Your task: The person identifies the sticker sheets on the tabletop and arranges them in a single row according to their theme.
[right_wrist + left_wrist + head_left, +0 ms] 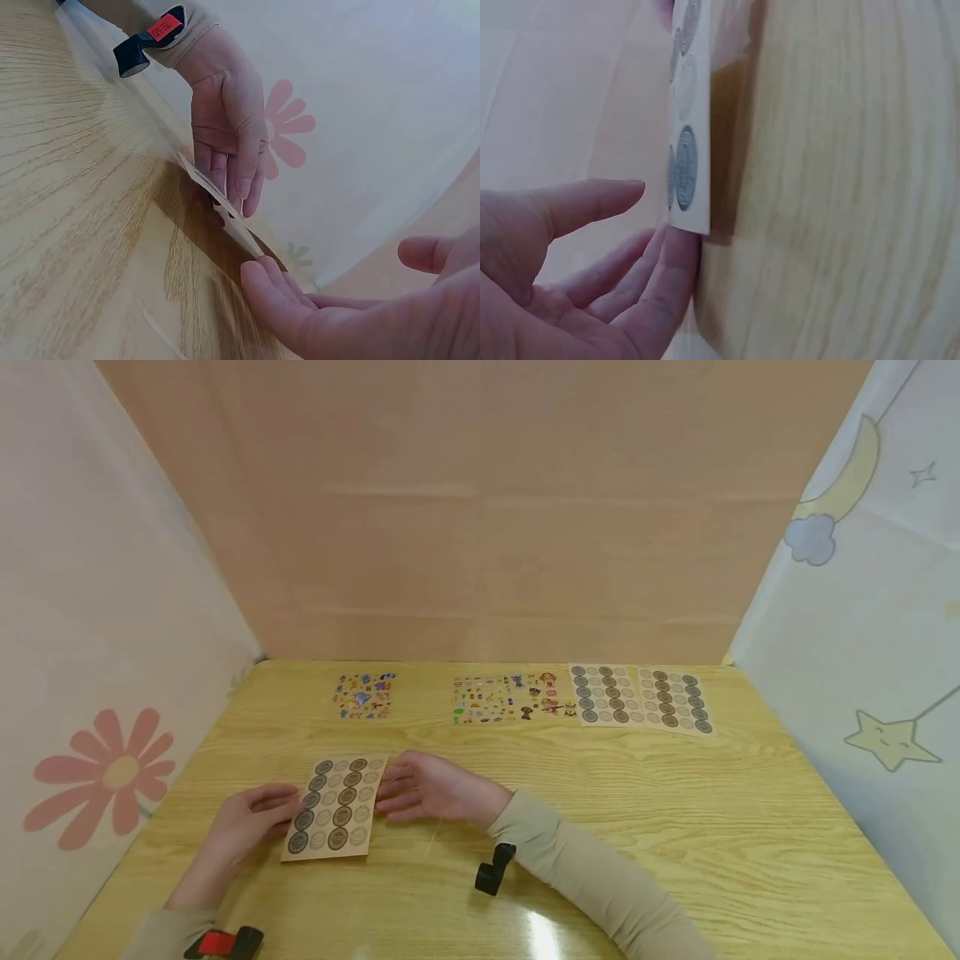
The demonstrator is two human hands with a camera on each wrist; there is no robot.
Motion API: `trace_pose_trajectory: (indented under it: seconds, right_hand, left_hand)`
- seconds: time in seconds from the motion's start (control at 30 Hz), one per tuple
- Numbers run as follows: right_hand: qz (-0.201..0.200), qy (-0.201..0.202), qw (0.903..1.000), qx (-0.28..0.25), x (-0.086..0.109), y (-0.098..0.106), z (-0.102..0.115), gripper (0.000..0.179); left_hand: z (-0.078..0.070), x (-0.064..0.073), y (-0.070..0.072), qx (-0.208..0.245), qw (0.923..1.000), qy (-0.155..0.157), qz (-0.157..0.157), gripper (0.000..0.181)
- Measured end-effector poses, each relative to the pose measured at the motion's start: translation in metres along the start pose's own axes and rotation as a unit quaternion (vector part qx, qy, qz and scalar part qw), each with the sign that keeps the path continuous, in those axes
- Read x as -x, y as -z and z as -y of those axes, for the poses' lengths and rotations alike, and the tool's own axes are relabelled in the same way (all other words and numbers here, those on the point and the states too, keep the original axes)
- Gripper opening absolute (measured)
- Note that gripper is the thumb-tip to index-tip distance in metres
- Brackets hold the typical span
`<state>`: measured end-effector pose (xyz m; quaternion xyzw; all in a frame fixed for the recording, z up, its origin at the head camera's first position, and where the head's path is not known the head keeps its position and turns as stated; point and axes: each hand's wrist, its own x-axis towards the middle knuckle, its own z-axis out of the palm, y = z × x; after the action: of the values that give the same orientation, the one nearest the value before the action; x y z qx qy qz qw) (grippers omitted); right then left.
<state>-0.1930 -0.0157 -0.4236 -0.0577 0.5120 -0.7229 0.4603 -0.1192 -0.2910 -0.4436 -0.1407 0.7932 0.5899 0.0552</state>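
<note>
A beige sheet of round stickers (325, 817), in columns of dark and pale circles, is raised a little over the table between both hands. My left hand (251, 822) is at its left edge. In the left wrist view, the fingers (676, 266) reach under the sheet's edge while the thumb stands apart from it. At the opposite edge is my right hand (435, 789), its fingers extended. The right wrist view has the right fingertips (259, 281) right at the sheet's near end, thumb held away.
Along the table's back lie a small colourful sticker sheet (363, 697), clear sheets of tiny stickers (491, 697) and two more round-sticker sheets (606, 695) at the right. An orange-brown panel (480, 527) rises behind, with patterned side walls left and right.
</note>
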Motion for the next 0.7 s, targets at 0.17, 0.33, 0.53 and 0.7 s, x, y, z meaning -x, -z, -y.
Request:
trace_pose_trajectory:
  seconds: [0.17,0.33,0.53,0.7]
  right_hand:
    - [-0.005,0.000,0.9999,0.015,-0.002,0.000,0.000,0.056]
    - [-0.001,0.000,1.0000,0.010,-0.005,-0.001,-0.002,0.054]
    - [0.008,-0.011,0.9999,-0.009,-0.010,-0.002,-0.003,0.055]
    - [0.017,-0.019,0.9996,-0.015,-0.012,-0.001,-0.005,0.057]
  left_hand:
    - [-0.002,0.001,0.003,0.008,0.9999,-0.008,0.008,0.053]
    - [-0.001,0.002,0.007,0.011,0.9996,-0.023,0.010,0.049]
    - [-0.002,0.004,0.011,0.002,0.9995,-0.032,0.002,0.049]
    - [-0.004,0.005,0.011,0.002,0.9996,-0.028,0.001,0.048]
